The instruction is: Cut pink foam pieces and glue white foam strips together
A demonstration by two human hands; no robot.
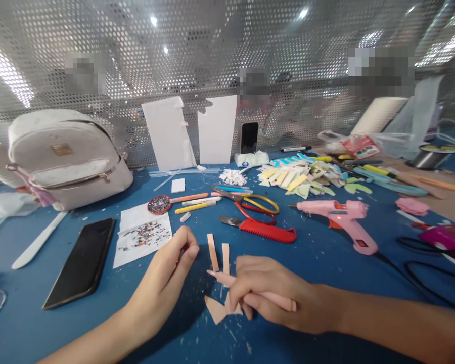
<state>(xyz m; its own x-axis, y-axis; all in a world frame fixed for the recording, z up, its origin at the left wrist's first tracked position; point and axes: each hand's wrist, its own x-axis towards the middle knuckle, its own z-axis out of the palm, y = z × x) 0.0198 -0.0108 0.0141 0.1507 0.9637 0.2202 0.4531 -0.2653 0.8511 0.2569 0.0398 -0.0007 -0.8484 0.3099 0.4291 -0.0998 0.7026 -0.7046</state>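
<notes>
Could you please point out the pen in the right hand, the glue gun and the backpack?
Pen (pixel 276 299): head view, rear barrel.
Glue gun (pixel 345 214): head view, upper body.
Backpack (pixel 66 173): head view, front pocket.

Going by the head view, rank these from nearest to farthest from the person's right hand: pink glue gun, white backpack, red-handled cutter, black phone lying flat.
From the right hand:
1. Red-handled cutter: just beyond the hand.
2. Pink glue gun: beyond it, to the right.
3. Black phone: across on the left.
4. White backpack: far left, behind the phone.

Scrap (pixel 237 308) partly behind right hand (pixel 280 283)
</notes>
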